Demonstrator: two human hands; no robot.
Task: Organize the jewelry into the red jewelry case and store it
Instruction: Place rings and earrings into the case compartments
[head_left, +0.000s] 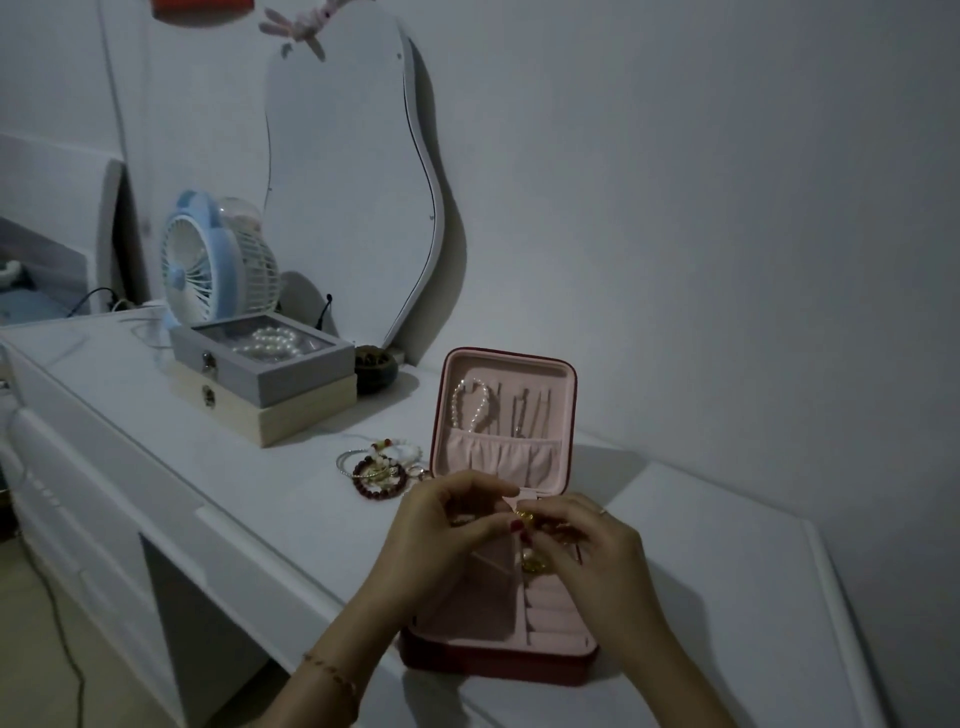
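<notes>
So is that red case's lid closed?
No, the red case lies open, its pink lid upright with a pearl strand hanging inside.

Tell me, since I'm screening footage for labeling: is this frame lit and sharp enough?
Head view: dim, bluish light; the red jewelry case reads clearly; the gold piece pinched between left hand and right hand is small and soft; wide-angle bending at the desk edge.

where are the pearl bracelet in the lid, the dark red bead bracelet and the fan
pearl bracelet (471, 406): head view, on its hanging loop of pearls
dark red bead bracelet (378, 489): head view, on its near bead arc
fan (200, 270): head view, on the front grille
</notes>
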